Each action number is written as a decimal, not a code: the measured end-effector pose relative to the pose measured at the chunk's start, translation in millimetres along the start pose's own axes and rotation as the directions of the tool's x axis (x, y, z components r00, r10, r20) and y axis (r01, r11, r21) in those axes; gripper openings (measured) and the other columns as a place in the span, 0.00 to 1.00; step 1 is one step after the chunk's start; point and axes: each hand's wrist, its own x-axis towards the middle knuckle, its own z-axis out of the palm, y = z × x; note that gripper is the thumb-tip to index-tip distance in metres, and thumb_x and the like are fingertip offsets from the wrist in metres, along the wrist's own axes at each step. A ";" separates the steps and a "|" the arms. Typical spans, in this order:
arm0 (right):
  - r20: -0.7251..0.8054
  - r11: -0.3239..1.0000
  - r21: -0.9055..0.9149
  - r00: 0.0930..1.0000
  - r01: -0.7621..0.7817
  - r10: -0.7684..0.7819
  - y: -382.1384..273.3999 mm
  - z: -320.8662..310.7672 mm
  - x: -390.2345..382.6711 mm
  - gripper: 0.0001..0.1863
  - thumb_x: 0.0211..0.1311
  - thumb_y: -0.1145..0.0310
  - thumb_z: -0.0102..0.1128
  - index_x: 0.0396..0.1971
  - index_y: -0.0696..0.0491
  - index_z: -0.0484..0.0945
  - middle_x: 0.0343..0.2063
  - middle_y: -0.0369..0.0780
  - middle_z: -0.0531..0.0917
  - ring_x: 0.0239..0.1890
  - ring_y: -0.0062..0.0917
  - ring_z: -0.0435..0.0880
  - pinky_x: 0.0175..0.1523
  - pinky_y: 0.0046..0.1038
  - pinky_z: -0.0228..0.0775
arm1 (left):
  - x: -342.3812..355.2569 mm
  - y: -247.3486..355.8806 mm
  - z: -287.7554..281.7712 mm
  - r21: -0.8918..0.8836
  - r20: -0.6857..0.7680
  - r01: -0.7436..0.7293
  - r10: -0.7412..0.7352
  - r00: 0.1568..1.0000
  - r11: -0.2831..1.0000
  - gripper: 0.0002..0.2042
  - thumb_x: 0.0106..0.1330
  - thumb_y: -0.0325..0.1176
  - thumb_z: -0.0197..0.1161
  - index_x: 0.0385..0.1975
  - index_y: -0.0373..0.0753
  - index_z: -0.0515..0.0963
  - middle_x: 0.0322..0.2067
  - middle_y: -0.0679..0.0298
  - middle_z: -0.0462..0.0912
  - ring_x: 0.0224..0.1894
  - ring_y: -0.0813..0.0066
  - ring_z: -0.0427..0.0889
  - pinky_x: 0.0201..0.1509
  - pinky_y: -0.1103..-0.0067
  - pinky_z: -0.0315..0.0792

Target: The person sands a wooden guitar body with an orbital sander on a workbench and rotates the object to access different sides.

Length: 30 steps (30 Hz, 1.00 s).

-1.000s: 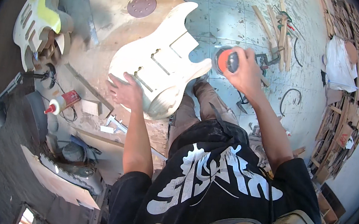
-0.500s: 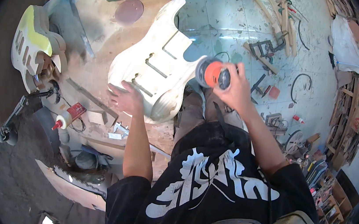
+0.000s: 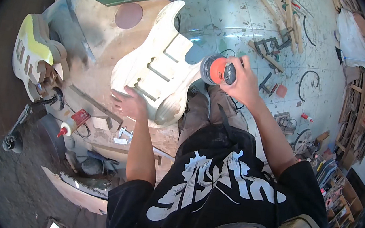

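The floor (image 3: 222, 17) is scuffed tile. Overhanging the right edge of the worktop (image 3: 103, 37), the wooden guitar body (image 3: 141, 57) looks stiff, fairly heavy, best held by its thick rim. The right hand (image 3: 242, 82) wraps an orange sander (image 3: 217, 70); the left hand (image 3: 130, 103) lies on the guitar body, fingers spread.

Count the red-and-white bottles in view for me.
2 visible: one on the bench, beside the wood block; one on the floor, to the right of the right hand. More may be hidden in the cluttered shelves.
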 end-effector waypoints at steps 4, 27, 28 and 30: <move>0.111 1.000 0.002 0.994 -0.007 0.007 -12.7 1.0 -15.8 0.32 0.43 0.68 0.74 0.54 0.45 0.76 0.47 0.46 0.73 0.42 0.52 0.84 0.44 0.48 0.80 | 1.2 -1.8 0.6 0.064 0.021 0.029 -0.030 0.999 0.998 0.37 0.77 0.63 0.41 0.77 0.43 0.61 0.74 0.47 0.63 0.72 0.36 0.62 0.73 0.46 0.58; 0.173 0.999 -0.006 0.984 0.051 -0.050 -6.8 -5.1 -9.8 0.31 0.41 0.67 0.75 0.51 0.44 0.76 0.44 0.46 0.72 0.40 0.51 0.84 0.43 0.47 0.81 | 3.7 -10.2 8.5 0.106 0.013 0.017 -0.019 1.000 0.994 0.37 0.78 0.64 0.40 0.78 0.44 0.60 0.75 0.49 0.63 0.73 0.36 0.61 0.73 0.45 0.58; 0.124 0.997 0.006 0.989 0.075 -0.075 -3.7 -3.7 -7.5 0.31 0.41 0.67 0.74 0.51 0.45 0.76 0.44 0.46 0.72 0.40 0.51 0.84 0.43 0.47 0.81 | 4.9 -9.3 8.8 0.083 0.017 0.019 -0.020 1.000 0.996 0.38 0.78 0.64 0.40 0.78 0.44 0.59 0.75 0.49 0.63 0.73 0.36 0.61 0.73 0.45 0.58; 0.086 0.998 0.009 0.995 0.056 -0.057 9.3 -8.8 4.1 0.30 0.42 0.67 0.74 0.51 0.45 0.76 0.44 0.46 0.73 0.41 0.51 0.84 0.42 0.47 0.81 | 1.9 -5.0 4.8 0.062 0.032 0.011 -0.013 0.999 0.998 0.38 0.78 0.64 0.40 0.78 0.43 0.59 0.75 0.48 0.63 0.73 0.36 0.61 0.73 0.45 0.58</move>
